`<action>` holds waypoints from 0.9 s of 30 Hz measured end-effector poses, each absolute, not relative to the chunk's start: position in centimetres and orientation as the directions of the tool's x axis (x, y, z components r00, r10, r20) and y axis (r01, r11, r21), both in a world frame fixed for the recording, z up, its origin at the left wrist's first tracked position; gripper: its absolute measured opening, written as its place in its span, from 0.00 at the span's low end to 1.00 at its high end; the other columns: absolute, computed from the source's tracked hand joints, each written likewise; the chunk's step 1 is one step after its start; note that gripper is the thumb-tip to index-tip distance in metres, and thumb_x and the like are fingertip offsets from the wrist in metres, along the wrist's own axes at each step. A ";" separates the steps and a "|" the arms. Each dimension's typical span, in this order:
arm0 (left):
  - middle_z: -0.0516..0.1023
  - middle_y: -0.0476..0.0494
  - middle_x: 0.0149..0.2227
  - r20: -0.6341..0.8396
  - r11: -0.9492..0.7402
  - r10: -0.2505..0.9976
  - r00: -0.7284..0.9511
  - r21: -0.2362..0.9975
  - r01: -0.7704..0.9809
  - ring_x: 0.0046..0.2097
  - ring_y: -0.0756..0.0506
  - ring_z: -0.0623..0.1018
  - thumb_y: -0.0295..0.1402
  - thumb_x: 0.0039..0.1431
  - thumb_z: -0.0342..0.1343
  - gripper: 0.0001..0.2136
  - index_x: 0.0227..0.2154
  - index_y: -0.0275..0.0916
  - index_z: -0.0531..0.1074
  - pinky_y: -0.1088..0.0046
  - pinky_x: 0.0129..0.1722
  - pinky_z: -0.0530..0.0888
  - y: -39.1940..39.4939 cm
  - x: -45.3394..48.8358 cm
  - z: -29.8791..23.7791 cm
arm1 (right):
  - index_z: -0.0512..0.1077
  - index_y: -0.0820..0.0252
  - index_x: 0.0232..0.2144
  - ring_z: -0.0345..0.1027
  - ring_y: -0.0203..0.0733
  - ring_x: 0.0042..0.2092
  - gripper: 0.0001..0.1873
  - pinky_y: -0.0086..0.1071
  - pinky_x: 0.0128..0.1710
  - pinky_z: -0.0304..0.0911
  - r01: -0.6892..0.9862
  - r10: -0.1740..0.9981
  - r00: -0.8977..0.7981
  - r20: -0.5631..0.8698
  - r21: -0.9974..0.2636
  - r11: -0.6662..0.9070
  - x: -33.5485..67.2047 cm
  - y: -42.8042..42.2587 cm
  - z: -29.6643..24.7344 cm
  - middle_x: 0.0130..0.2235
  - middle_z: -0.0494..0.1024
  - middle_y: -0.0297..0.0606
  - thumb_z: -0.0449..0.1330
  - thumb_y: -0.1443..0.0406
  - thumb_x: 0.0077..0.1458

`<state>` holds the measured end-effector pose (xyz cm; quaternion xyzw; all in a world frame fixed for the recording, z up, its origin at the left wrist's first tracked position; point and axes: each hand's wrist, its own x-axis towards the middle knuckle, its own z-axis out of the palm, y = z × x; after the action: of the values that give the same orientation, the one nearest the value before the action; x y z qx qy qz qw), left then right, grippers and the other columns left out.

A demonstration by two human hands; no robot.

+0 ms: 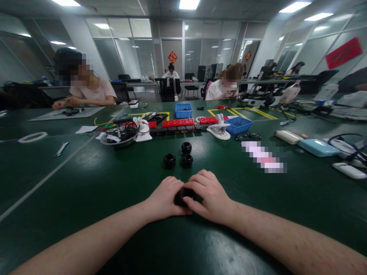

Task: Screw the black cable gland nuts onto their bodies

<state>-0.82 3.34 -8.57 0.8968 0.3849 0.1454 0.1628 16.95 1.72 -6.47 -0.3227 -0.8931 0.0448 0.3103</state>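
Near the front of the green table [137,160], my left hand [164,199] and my right hand [210,196] are both closed round one shiny black ring-shaped part [187,194]. Its open centre faces up between my fingers, while its sides are mostly hidden by them. The right thumb and forefinger grip its right side; the left hand wraps its left side. Just beyond my hands stand three similar thick black rings: one at the left [169,161], one at the right [187,161] and one farther back [186,148].
Across the middle lie red-and-black modules [177,122], white clamps [219,128], a metal bowl of cables [120,137] and blue bins [184,110]. A wrench [61,149] and white ring [33,137] lie left; glasses [249,136] and a light-blue case [318,148] right. Co-workers sit beyond.
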 end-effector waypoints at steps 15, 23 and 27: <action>0.70 0.47 0.31 0.109 -0.632 0.747 0.656 0.426 0.648 0.36 0.43 0.69 0.49 0.41 0.61 0.21 0.33 0.37 0.69 0.64 0.38 0.64 3.4 -0.9 -8.5 | 0.74 0.60 0.34 0.59 0.41 0.40 0.14 0.37 0.40 0.60 0.297 0.420 -0.658 0.626 -0.297 0.907 16.8 2.5 -7.5 0.40 0.74 0.39 0.49 0.74 0.52; 0.72 0.45 0.37 0.126 -0.633 0.739 0.662 0.467 0.617 0.40 0.41 0.69 0.48 0.41 0.61 0.23 0.38 0.38 0.69 0.62 0.42 0.64 3.4 -1.0 -8.5 | 0.69 0.61 0.41 0.60 0.41 0.43 0.16 0.39 0.42 0.60 0.345 0.492 -0.573 0.655 -0.352 0.870 17.1 2.3 -7.6 0.42 0.69 0.43 0.46 0.73 0.54; 0.72 0.45 0.34 0.121 -0.617 0.758 0.641 0.454 0.643 0.38 0.42 0.70 0.48 0.40 0.61 0.22 0.35 0.37 0.68 0.63 0.40 0.65 3.4 -1.0 -8.6 | 0.65 0.64 0.43 0.60 0.43 0.42 0.14 0.40 0.42 0.60 0.437 0.615 -0.507 0.604 -0.435 0.787 17.1 1.9 -7.2 0.41 0.69 0.44 0.50 0.65 0.55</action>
<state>-0.98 3.41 -8.57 0.8861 0.3953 0.1523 0.1880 17.10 1.86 -7.16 -0.3057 -0.8605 0.1139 0.3913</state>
